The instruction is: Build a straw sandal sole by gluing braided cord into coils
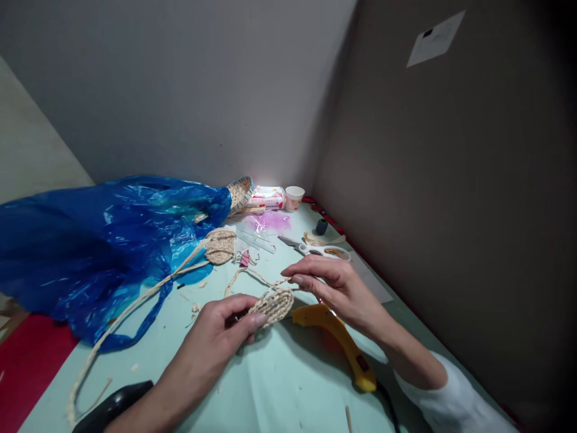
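A small oval coil of braided straw (pixel 273 304) lies between my two hands just above the pale green table (pixel 279 385). My left hand (pixel 223 331) pinches its near edge, thumb on top. My right hand (pixel 333 285) is closed on the loose braid strand (pixel 252 273) at the coil's far edge, fingers pressed together. The strand trails away to the left. A yellow glue gun (pixel 336 340) lies under my right wrist.
A big blue plastic bag (pixel 99 240) covers the left side. A second straw coil (pixel 220 245) with a long braid, pink binder clip (pixel 244 260), scissors (pixel 315 248), a paper cup (pixel 294 197), tissue pack (pixel 268 197) and woven basket (pixel 240 192) sit farther back. Walls close the right side.
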